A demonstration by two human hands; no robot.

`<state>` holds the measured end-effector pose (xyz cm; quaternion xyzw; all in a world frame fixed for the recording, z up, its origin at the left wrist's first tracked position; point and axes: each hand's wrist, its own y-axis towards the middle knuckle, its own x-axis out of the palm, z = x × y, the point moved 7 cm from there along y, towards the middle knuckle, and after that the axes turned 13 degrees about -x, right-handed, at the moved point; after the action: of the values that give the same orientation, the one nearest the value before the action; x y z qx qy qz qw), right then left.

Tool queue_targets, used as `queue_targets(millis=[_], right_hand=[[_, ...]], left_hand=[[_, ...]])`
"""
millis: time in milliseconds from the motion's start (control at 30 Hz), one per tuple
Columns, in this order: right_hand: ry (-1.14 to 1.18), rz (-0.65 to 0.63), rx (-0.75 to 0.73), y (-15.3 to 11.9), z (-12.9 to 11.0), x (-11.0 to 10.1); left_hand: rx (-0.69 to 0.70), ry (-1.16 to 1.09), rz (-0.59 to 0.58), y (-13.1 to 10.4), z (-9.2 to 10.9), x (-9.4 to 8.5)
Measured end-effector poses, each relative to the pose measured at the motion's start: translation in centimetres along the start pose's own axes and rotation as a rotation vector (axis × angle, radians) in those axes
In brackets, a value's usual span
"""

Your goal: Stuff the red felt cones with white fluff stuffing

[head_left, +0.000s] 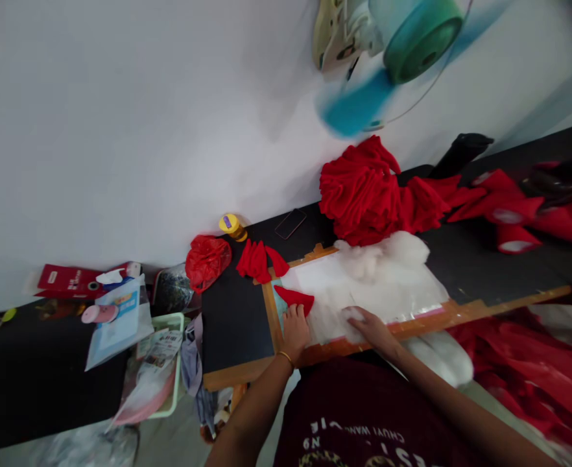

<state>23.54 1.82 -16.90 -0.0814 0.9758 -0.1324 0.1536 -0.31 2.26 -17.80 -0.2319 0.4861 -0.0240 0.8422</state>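
Pressing flat beside the frame's (271, 311) left edge, left hand (296, 329) touches red piece (296, 298); right hand (371, 327) grips white stuffing (351, 318).

The blurred fan (393, 45) is cut off by the top edge.

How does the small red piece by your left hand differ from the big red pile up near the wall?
The small red piece lies flat as a single triangle on the wooden frame, touched by the left hand; the big red pile is bunched and folded, heaped on the dark table with no hand on it. The piece is far smaller than the pile. Both look like the same bright red fabric.
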Motion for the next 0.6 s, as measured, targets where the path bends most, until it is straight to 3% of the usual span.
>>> queue_targets(millis=[200,400,467,600], right_hand=[[0.149,-0.018,0.033,-0.5,-1.4,0.5],[0.433,-0.07,0.064,0.6,-5.7,4.3],[0.325,-0.058,-0.021,1.6,-6.9,5.2],[-0.073,-0.091,-0.381,3.2,-8.9,6.3]], left_hand=[[-0.038,-0.175,0.01,1.2,-0.1,-1.3],[-0.032,-0.43,0.066,1.1,1.2,-3.7],[-0.044,-0.487,0.075,0.9,2.0,-4.1],[-0.07,-0.6,0.057,0.4,3.3,-4.6]])
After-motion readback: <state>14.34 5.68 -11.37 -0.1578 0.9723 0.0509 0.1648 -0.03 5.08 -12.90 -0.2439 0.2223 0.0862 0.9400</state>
